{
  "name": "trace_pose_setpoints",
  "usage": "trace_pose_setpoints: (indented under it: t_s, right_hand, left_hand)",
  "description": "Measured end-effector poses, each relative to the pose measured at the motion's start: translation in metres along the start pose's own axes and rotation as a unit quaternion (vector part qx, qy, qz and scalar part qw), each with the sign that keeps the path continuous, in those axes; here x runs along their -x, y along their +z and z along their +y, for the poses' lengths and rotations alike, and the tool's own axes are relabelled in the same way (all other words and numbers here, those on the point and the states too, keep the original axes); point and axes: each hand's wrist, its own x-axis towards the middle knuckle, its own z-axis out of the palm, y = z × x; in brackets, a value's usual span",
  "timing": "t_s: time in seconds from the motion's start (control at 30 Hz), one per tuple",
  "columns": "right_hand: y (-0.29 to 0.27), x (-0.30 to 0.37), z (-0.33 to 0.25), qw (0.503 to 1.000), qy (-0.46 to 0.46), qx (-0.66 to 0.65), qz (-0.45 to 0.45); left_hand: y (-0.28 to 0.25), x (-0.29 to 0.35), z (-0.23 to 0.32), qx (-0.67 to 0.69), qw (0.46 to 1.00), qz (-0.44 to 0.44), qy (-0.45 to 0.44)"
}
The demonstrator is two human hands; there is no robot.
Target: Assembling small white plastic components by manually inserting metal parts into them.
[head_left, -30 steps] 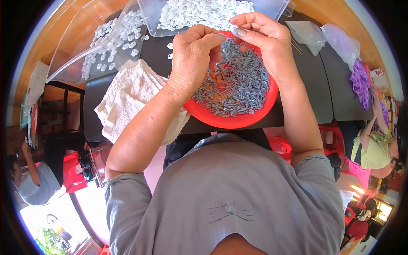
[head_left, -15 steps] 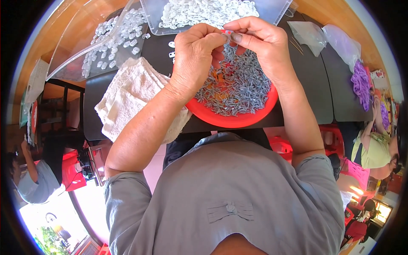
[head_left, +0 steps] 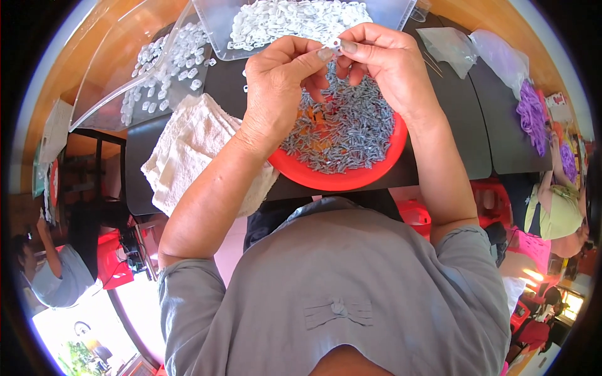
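Observation:
A small white plastic piece with a hole is pinched between the fingertips of both hands, above the far side of a red bowl. My left hand holds it from the left with thumb and forefinger. From the right, my right hand grips it, its thumbnail next to the hole. Inside the bowl lie many small grey plastic pins, spread over its bottom. Whether a grey pin is also between the fingers, I cannot tell.
A clear bin behind my hands holds many white pieces. More white pieces lie at left by a clear plastic lid. A folded cream towel lies left of the bowl. Plastic bags and purple cord are at right.
Both hands have shifted slightly up and left, and the white piece now shows its hole more plainly. The view has moved a little; the bowl and towel stay in place.

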Motion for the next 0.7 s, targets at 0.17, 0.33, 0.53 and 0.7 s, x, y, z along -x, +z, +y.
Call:
trace_pose_setpoints:
  t_s: [0.17, 0.33, 0.53, 0.7]
  right_hand:
    - [-0.003, 0.001, -0.004, 1.0, 0.014, -0.02, -0.007]
    - [-0.008, 0.003, -0.01, 0.997, 0.019, 0.017, -0.068]
    - [-0.004, 0.004, -0.01, 0.994, 0.072, -0.023, -0.082]
    - [-0.002, 0.006, -0.014, 0.994, 0.066, -0.02, -0.082]
  left_hand:
    - [0.002, -0.001, 0.002, 0.036, 0.999, -0.032, 0.003]
    - [0.004, 0.001, 0.004, 0.015, 0.997, -0.072, 0.037]
    - [-0.001, 0.001, 0.0, 0.003, 0.993, -0.09, 0.072]
    - [-0.002, 0.003, 0.002, -0.005, 0.994, -0.087, 0.068]
